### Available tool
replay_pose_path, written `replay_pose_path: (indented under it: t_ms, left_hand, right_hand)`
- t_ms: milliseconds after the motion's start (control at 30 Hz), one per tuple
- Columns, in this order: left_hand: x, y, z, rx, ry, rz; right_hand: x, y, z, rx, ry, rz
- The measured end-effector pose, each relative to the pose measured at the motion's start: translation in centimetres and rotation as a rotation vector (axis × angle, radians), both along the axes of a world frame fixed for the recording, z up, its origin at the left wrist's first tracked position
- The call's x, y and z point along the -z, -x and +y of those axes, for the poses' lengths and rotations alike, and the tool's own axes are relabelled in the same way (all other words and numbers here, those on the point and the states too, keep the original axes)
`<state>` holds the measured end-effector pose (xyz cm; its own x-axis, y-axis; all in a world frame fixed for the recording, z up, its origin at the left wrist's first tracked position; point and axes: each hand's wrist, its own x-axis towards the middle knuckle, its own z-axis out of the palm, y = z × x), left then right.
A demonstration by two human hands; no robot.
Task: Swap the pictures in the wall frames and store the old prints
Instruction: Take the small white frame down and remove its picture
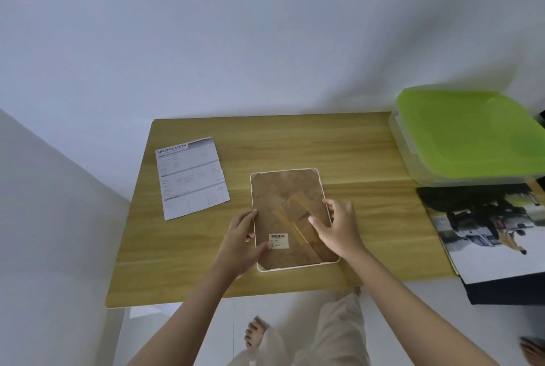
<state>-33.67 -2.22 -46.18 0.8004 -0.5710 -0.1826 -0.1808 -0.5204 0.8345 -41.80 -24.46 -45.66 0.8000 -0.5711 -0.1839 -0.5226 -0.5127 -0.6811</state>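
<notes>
We find a picture frame (290, 218) lying face down near the middle of a light wood-grain table (339, 144), closer to the near edge. The frame is rectangular with rounded corners and a thin pale rim; its back is a brown fibreboard panel with a hinged stand of the same board lying flat across the lower right. A small cream barcode label (278, 240) is stuck on the lower part of the panel.

The left hand (241, 243) rests at the frame's left rim, thumb on the backing just beside the label, fingers along the edge. The right hand (339, 227) lies over the right rim, fingers spread on the backing and stand. Neither hand is closed around anything; both are loosely spread and pressing on the frame.

A printed sheet (191, 178), headed "SPECIFICATION", lies flat and slightly skewed to the left of the frame, apart from it; it shows fold creases.

At the table's far right corner sits a translucent plastic box (413, 156) with a smooth lime-green lid (472, 135). Below it, at the right edge, lies a glossy photo print (495, 233), resting on a dark flat object (507, 292) that overhangs the table.
</notes>
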Motion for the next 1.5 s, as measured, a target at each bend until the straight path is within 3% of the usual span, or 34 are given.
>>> replay_pose_path:
  t_ms: [167, 367, 767, 1267, 1500]
  left_hand:
    - [-0.5, 0.2, 0.4, 0.135, -0.107, 0.027]
    - [0.0, 0.5, 0.1, 0.135, -0.188, 0.007]
    - [-0.3, 0.6, 0.1, 0.118, -0.208, -0.01]
    - [-0.9, 1.8, -0.4, 0.034, -0.182, -0.113]
    - [-1.0, 2.2, -0.5, -0.005, -0.193, -0.122]
  right_hand:
    - [-1.5, -4.7, -2.1, -0.078, 0.032, 0.029]
    - [-2.3, -8.2, -3.6, -0.194, 0.122, 0.238]
    - [-3.4, -9.6, -4.7, -0.198, 0.012, 0.295]
    - [-4.6, -9.3, -5.9, -0.364, -0.067, 0.107]
    - [-1.8, -4.1, -4.9, -0.314, -0.15, -0.153]
